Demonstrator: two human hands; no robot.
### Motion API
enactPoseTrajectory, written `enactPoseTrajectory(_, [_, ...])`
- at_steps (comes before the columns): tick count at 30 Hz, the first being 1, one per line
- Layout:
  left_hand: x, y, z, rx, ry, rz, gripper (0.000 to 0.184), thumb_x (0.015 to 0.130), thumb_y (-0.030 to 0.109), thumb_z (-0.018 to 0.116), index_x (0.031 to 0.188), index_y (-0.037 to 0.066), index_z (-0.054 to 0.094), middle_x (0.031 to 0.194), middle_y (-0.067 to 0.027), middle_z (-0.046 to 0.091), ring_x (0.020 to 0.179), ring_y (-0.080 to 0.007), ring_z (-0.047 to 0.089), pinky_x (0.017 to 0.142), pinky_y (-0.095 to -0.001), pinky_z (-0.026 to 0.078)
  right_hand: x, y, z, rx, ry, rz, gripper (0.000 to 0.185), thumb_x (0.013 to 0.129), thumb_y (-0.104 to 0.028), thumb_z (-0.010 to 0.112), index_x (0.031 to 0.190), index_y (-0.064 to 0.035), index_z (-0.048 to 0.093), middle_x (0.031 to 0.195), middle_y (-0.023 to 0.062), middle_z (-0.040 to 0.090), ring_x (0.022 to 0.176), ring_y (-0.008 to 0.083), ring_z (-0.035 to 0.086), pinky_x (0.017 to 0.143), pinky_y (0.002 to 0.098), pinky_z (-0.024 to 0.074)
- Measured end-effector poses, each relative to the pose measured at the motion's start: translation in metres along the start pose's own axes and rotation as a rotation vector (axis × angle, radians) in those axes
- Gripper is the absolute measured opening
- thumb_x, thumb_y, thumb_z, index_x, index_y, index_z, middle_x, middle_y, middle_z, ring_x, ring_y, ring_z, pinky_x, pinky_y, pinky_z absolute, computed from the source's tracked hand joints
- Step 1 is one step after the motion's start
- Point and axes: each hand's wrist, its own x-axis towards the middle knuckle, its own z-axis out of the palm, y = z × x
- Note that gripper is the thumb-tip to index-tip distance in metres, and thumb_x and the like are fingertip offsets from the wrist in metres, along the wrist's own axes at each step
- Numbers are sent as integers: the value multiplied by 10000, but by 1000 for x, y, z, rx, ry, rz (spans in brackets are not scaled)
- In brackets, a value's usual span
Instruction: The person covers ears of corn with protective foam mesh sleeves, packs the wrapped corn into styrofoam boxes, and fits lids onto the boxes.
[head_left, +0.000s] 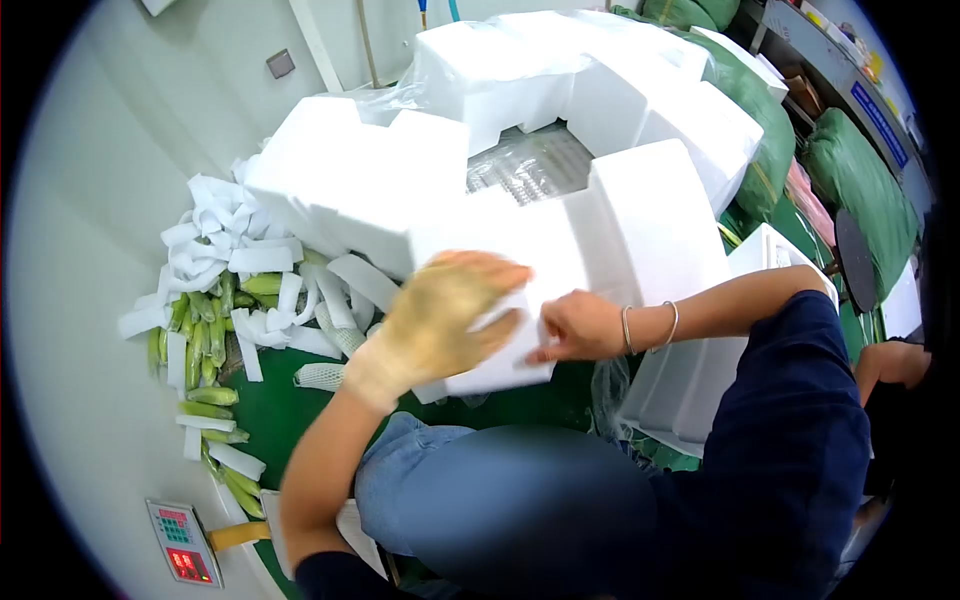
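Observation:
My left hand (445,315), in a yellowish work glove, is over the near side of a white foam box (550,235). Its fingers are stretched out with the thumb apart, slightly blurred. Close by on the right, my right hand (580,325) is bare, with two bangles (650,328) at the wrist. Its fingers are curled in at the box's near face; whatever they may hold is hidden. A taller white foam block (660,210) stands right beside the box.
White foam boxes (350,180) ring clear plastic packs (540,160). Corn cobs (205,330) and white foam strips (215,220) lie left. A digital scale display (183,540) glows lower left. Green sacks (860,180) line the right, near another person's arm (890,365).

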Motion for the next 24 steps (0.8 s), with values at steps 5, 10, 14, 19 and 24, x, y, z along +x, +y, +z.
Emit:
enactPoseTrajectory(5, [28,-38,79,350,-280,80,423,789,243,622,1158,44,573,1123,-101,607,1017,-272,568,960,-411,392,-21,31,-31,-354,358,-505,429,781,-337,705,1009,-27,514,967,158,543,925,329,540,788,415,453])
enactPoseTrajectory(10, [-15,-45,56,410,-87,-178,603,765,245,661,1282,-2,475,1188,-168,573,1008,-309,551,961,-407,374,-34,149,-120,-1002,445,-107,579,866,-330,593,1343,-90,369,1393,162,365,1269,348,369,1067,433,305])
enactPoseTrajectory(14, [-56,-69,46,548,-22,-423,587,763,193,682,1263,-32,473,1195,-169,570,1034,-289,551,978,-395,364,-43,176,-174,-1053,792,143,620,848,-235,618,1383,-67,353,1427,158,347,1296,307,359,1086,442,269])
enactPoseTrajectory(19, [-68,-82,54,441,75,-420,501,778,242,660,1183,-33,552,1228,-116,574,1041,-227,540,1025,-359,318,-10,51,-121,-540,362,-317,739,653,-121,750,1311,-54,420,1275,146,469,1210,316,428,1054,423,321])
enactPoseTrajectory(24, [-76,-79,47,393,52,-395,482,761,197,673,1180,-2,543,1164,-118,578,1064,-259,528,1013,-388,343,43,53,-82,-889,199,-394,690,629,-296,836,1166,-80,462,1188,105,487,1149,276,444,1009,402,349])
